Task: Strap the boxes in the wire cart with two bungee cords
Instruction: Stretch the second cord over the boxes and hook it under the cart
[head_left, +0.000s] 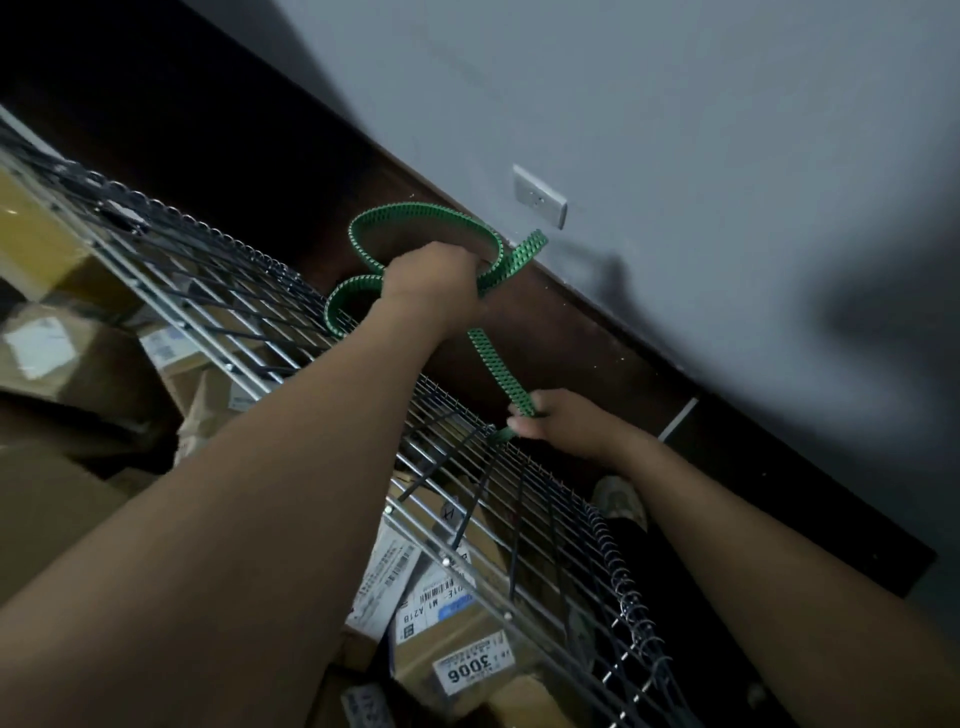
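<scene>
Cardboard boxes (47, 332) sat stacked inside the cart (249, 306), seen through its wire side, with more labelled ones lower down near the middle. The left arm reached long and nearly straight across the cart's top edge. The left hand (434, 283) was fisted round the slack of a green cord (497, 370), lifted above the far rim. Two loops spilled from that fist, probably gathered there to keep the spare length off the wire while the other end was dealt with. Behind the loops, an outlet (540, 200) sat on the grey wall.

From the fist a straight run of cord dropped rightwards to the right hand (563, 423). That hand pinched the cord's lower end between thumb and curled fingers, right at the cart's rim wire. It looked placed to anchor that end on the wire. Whether a hook had caught could not be told, as the fingers hid it. The right forearm came in low, its wrist bent toward the rim. The hands were apart, joined only by the cord. A shoe (621, 501) showed on the floor below.
</scene>
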